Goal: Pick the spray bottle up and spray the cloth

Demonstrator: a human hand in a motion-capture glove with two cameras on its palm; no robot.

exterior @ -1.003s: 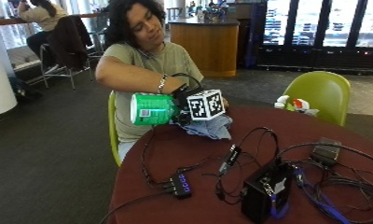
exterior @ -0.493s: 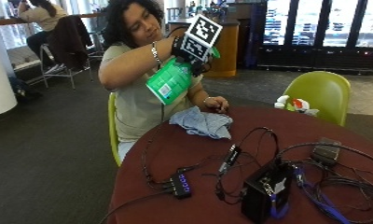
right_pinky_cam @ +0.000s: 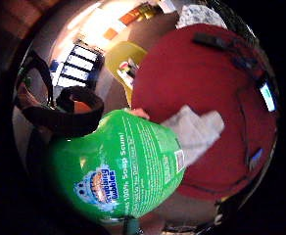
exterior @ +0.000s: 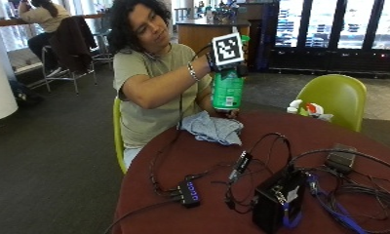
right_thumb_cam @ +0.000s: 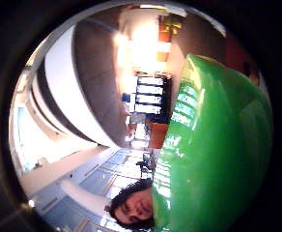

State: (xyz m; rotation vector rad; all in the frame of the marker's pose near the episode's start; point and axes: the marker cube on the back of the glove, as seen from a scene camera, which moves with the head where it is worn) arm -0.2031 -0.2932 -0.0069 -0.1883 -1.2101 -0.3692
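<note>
Your gloved right hand [exterior: 224,61] has its fingers wrapped around the green spray bottle [exterior: 228,89], held upright above the blue cloth [exterior: 212,127] on the red counter [exterior: 201,170]; lifting looks done, spraying remains.

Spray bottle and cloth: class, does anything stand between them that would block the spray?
Nothing visible does. The gloved right hand holds the green spray bottle upright above the blue-grey cloth on the red table; only open air shows between them. The cables lie further along the table.

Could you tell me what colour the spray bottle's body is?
Bright green plastic spray bottle, shown best in the little finger side palm view.
</note>
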